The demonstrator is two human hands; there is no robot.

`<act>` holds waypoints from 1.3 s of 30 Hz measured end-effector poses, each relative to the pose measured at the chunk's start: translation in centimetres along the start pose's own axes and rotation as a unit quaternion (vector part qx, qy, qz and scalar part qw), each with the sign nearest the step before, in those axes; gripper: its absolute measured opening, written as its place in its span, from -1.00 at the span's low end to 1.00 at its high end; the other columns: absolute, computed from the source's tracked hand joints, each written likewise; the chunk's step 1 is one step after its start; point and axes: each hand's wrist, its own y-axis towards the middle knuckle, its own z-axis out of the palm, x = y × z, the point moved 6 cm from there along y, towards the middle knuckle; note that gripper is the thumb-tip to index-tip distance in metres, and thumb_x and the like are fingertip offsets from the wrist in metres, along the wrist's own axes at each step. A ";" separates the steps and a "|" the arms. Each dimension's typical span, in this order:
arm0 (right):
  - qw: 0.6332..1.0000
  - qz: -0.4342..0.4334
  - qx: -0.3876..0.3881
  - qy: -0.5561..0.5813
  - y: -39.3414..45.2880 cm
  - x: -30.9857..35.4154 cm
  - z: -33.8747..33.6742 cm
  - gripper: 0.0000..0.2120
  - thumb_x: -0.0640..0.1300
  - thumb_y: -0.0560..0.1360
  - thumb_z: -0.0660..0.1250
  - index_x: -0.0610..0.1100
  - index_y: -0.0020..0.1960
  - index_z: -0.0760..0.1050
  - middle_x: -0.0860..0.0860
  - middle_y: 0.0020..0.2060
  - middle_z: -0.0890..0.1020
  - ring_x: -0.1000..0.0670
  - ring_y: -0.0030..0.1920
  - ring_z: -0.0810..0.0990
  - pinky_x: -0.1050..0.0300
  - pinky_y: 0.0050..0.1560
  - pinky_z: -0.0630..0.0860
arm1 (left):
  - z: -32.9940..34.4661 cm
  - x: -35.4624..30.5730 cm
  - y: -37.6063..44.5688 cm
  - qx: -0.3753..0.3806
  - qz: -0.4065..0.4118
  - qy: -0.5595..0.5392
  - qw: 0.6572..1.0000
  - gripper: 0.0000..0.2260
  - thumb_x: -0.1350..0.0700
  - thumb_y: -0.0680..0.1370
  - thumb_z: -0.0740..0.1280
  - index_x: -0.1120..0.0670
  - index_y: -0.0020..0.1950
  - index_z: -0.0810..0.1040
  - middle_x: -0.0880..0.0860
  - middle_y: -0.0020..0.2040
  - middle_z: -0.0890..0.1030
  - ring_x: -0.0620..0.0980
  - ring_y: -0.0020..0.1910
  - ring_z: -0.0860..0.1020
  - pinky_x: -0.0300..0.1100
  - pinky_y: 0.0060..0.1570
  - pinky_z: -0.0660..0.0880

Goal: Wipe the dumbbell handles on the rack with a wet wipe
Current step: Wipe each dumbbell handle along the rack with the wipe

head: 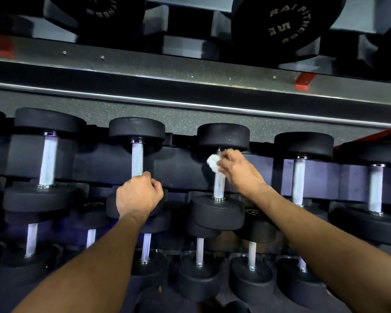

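Observation:
Black round-headed dumbbells with knurled silver handles lie in rows on the rack. My right hand pinches a crumpled white wet wipe against the upper part of one middle-row handle, just below that dumbbell's far head. My left hand is curled around the lower end of the neighbouring handle to the left, hiding that part of it. Both forearms reach in from the bottom of the view.
More dumbbells flank these on the middle row, and a lower row sits nearer me. Above, the top shelf rail carries larger weights, one marked 5 kg. Speckled floor shows behind the rack.

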 end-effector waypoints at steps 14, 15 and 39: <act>0.991 0.114 -0.026 0.071 -0.6 0.7 0.1 -0.88 -0.17 0.59 0.30 -0.21 0.02 0.57 -0.08 0.00 0.48 -0.08 -0.12 0.52 0.12 -0.06 0.41 | -0.1 -0.1 -0.1 -0.005 0.000 -0.006 1.000 -0.82 0.02 0.52 0.22 0.07 -0.22 0.49 0.07 -0.37 0.57 0.18 -0.38 0.53 -0.07 -0.29 0.51; 0.984 0.148 -0.054 0.079 -0.2 0.3 -0.2 -0.89 -0.16 0.59 0.30 -0.19 0.04 0.56 -0.07 0.00 0.47 -0.07 -0.15 0.49 0.13 -0.09 0.39 | -0.1 0.0 -0.1 -0.005 -0.001 -0.005 1.000 -0.82 0.02 0.52 0.22 0.07 -0.22 0.49 0.07 -0.38 0.57 0.17 -0.39 0.52 -0.07 -0.29 0.51; 0.919 0.333 -0.004 0.209 -4.8 0.5 1.7 -0.90 -0.31 0.42 0.48 -0.24 -0.18 0.56 -0.05 -0.37 0.58 0.14 -0.44 0.49 0.46 -0.45 0.35 | 0.3 0.2 0.2 -0.017 0.004 0.005 1.000 -0.82 0.02 0.52 0.22 0.07 -0.21 0.49 0.09 -0.38 0.56 0.16 -0.42 0.44 -0.10 -0.34 0.42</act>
